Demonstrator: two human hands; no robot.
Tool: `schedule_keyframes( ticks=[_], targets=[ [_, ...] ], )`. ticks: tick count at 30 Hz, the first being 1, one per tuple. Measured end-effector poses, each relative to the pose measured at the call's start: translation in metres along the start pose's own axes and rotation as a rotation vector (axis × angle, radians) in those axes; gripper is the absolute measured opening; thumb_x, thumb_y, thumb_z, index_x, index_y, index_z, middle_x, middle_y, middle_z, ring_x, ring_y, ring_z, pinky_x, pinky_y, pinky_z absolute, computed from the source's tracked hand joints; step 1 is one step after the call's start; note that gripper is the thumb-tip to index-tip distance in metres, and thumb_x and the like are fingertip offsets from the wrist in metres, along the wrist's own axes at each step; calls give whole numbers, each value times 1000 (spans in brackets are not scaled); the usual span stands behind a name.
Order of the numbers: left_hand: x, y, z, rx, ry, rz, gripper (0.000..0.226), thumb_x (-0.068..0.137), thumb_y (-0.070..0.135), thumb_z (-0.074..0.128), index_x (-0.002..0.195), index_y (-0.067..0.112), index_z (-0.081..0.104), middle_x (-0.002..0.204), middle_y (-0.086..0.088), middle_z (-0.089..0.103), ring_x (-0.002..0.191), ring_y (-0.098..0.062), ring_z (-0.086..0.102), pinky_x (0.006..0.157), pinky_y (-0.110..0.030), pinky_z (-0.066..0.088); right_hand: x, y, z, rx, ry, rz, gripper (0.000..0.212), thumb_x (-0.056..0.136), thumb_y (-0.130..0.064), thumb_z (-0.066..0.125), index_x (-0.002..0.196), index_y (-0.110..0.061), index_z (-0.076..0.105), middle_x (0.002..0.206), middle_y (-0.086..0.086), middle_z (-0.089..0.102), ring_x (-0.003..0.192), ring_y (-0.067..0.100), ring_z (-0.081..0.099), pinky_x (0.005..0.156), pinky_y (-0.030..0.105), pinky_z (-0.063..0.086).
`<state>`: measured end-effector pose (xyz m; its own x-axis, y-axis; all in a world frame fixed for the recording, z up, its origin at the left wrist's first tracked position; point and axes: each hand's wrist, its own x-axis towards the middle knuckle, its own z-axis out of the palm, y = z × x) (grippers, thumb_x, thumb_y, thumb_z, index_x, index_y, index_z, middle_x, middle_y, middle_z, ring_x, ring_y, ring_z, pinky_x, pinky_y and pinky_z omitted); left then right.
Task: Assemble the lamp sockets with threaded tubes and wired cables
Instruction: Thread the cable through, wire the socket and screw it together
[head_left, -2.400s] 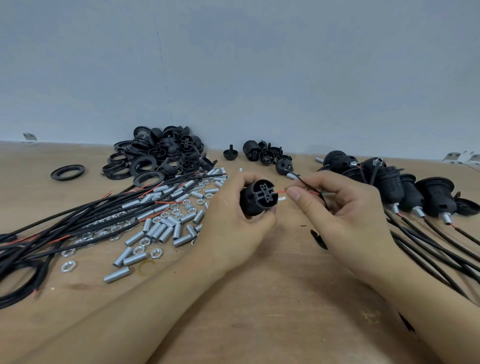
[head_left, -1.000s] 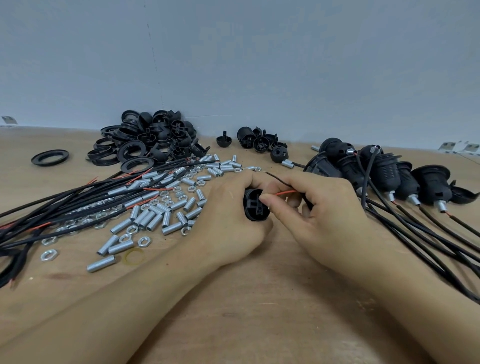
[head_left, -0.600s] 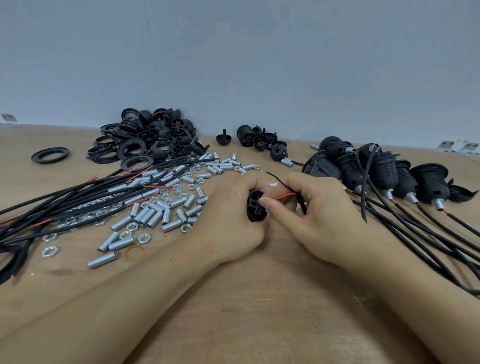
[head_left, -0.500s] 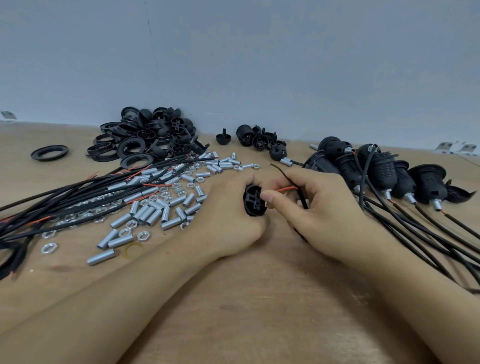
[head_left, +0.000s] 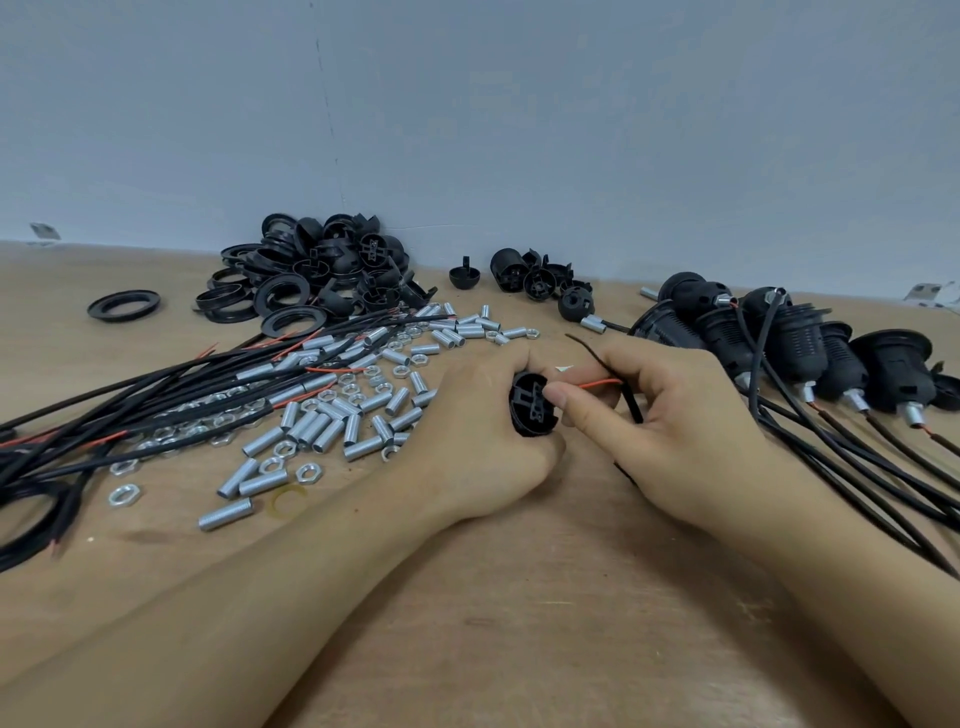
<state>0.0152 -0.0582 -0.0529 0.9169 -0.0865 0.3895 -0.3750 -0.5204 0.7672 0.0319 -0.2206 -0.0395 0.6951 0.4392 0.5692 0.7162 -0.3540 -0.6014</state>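
Observation:
My left hand (head_left: 478, 436) grips a black socket part (head_left: 532, 402) near the table's middle, its open face turned toward my right hand. My right hand (head_left: 670, 415) pinches a red wire (head_left: 597, 384) at that face, and a black wire (head_left: 626, 395) runs through its fingers. Silver threaded tubes (head_left: 322, 426) and nuts lie scattered just left of my left hand. Black cables with red tips (head_left: 156, 410) stretch across the table's left side.
A heap of black socket shells and rings (head_left: 322, 275) sits at the back, with one loose ring (head_left: 123, 304) to its left and a few socket parts (head_left: 535, 278) at back centre. Assembled sockets with cables (head_left: 810, 353) lie at the right. The wooden table (head_left: 519, 597) runs to a grey wall.
Both hands came down from a raised position to just above the table. The socket part turned so its face points at my right hand, which brought the red wire up to it.

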Motion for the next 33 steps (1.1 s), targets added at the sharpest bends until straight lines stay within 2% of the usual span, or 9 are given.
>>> schedule_keyframes(
  ticks=[6, 10, 13, 17, 20, 22, 24, 28, 33],
  targets=[
    [-2, -1, 2, 36, -13, 53, 30, 63, 11, 68, 77, 34, 55, 79, 6, 64, 76, -10, 60, 65, -32, 48, -1, 0, 2, -1, 20, -13, 6, 84, -24, 66, 79, -21, 67, 68, 2, 63, 60, 20, 55, 56, 35, 44],
    [0, -7, 4, 53, -15, 64, 26, 66, 2, 70, 82, 21, 62, 81, -1, 66, 79, -19, 62, 67, -45, 49, -5, 3, 7, 53, 44, 36, 18, 84, -27, 66, 78, -10, 69, 66, 7, 65, 62, 25, 59, 59, 43, 46],
    [0, -8, 2, 37, -21, 67, 26, 64, 7, 67, 84, 22, 59, 80, 2, 65, 77, -14, 61, 67, -42, 48, -4, 2, 7, 68, 26, 38, 13, 86, -20, 71, 76, -12, 69, 66, 5, 65, 61, 21, 58, 57, 34, 47],
    [-1, -6, 1, -83, -49, -25, 40, 64, 13, 65, 95, 27, 44, 77, 13, 62, 65, 0, 56, 54, -14, 41, 0, -2, -3, 141, -8, 64, 13, 88, -20, 71, 75, -23, 72, 63, 1, 65, 54, 18, 47, 52, 15, 37],
    [1, -6, 0, -152, -28, -91, 41, 62, 21, 63, 96, 21, 39, 81, 8, 60, 67, -8, 53, 59, -26, 43, -1, -5, -6, 182, -41, 81, 32, 99, -36, 51, 79, -21, 71, 53, -14, 52, 47, 8, 42, 50, 17, 34],
    [2, -6, -1, -169, -43, -110, 44, 61, 20, 63, 98, 17, 38, 86, 2, 62, 72, -16, 55, 63, -34, 47, -1, -5, -5, 136, -18, 61, 38, 101, -34, 43, 84, -18, 72, 55, -19, 53, 52, 3, 51, 54, 13, 35],
    [1, -7, 0, -133, -49, -98, 42, 61, 21, 63, 95, 19, 39, 77, 4, 54, 63, -9, 48, 56, -25, 41, 0, -6, -3, 6, 30, -25, 34, 99, -28, 48, 86, -11, 75, 58, -8, 52, 60, 10, 51, 57, 22, 37],
    [1, -7, 0, -124, -42, -99, 37, 61, 20, 63, 92, 23, 42, 70, 13, 49, 57, 0, 44, 53, -15, 36, 2, -5, -3, -1, 185, -86, 13, 91, -20, 63, 96, -21, 75, 76, 8, 64, 71, 19, 56, 64, 35, 44],
    [1, -7, 0, -142, -34, -88, 39, 61, 19, 62, 96, 17, 44, 72, 8, 49, 60, -5, 44, 54, -21, 37, 2, -3, -4, -8, 137, -169, 21, 89, -6, 68, 108, -15, 74, 77, -4, 66, 62, 11, 56, 56, 32, 46]
  ],
)
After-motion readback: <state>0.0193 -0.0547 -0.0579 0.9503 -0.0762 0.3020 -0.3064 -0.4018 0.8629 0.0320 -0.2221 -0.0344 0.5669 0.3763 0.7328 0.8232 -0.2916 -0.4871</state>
